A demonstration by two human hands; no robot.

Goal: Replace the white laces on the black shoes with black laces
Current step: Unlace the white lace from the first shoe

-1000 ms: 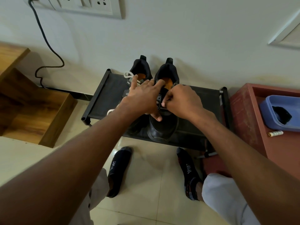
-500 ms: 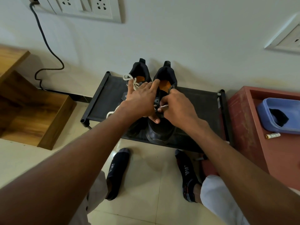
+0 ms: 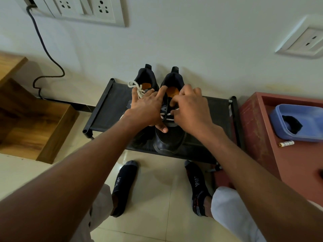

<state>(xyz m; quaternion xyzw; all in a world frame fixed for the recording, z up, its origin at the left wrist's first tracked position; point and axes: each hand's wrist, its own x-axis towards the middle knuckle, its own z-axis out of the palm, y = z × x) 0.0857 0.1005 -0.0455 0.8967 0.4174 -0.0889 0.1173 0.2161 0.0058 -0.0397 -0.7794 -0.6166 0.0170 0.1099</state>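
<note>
two socked feet stand on the tiled floor at lower centre; the left sock [image 3: 122,187] and the right sock [image 3: 198,187] each carry the word "sport" in pale letters. pale trouser legs show at the bottom edge on both sides.

beyond the feet, mid frame, a low black rack [image 3: 108,109] carries a pair of black shoes with their toes toward the camera. the right shoe [image 3: 168,140] sits at frame centre, its orange insole visible at the heel opening. the left hand [image 3: 148,109] rests on it with fingers extended, forefinger reaching to the collar, thumb pressed on the vamp; grip apart. the right hand [image 3: 189,109] has fingers curled, its grip pinched on the white lace [image 3: 167,117] at the eyelets of this shoe. the left shoe [image 3: 146,77] lies largely behind the left hand; its white lace bow [image 3: 137,88] shows above the knuckles.

right of frame, a red cabinet top [image 3: 262,128] holds a blue tub [image 3: 288,130] with a dark item inside and a small white tube [image 3: 286,143]; its print is too small to read. left of frame, wooden steps [image 3: 35,123]. on the far wall, a switch panel [image 3: 83,9] upper left with a black cable [image 3: 45,49] hanging from it, and a second socket plate [image 3: 304,43] upper right.
</note>
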